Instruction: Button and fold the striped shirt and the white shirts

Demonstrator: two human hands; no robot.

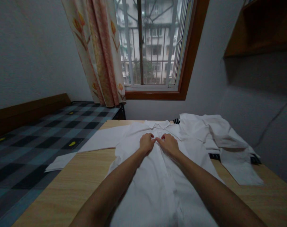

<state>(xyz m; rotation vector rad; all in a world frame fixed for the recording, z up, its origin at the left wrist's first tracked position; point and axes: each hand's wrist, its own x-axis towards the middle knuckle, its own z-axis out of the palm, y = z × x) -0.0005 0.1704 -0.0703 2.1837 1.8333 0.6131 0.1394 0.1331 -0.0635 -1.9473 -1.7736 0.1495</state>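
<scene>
A white collared shirt [157, 179] lies face up on a wooden table [82, 179], collar toward the window and one sleeve stretched out to the left. My left hand [147, 142] and my right hand [168, 144] meet at the shirt's front placket just below the collar. Both hands have their fingers curled and pinched on the fabric at the placket. What exactly sits between the fingertips is too small to tell.
A heap of more white garments [212, 130] with dark striped cloth [214, 156] under it lies at the table's right. A bed with a checked cover [34, 142] stands at the left. Behind are a barred window [153, 44], a floral curtain [98, 53] and a wooden shelf [259, 28].
</scene>
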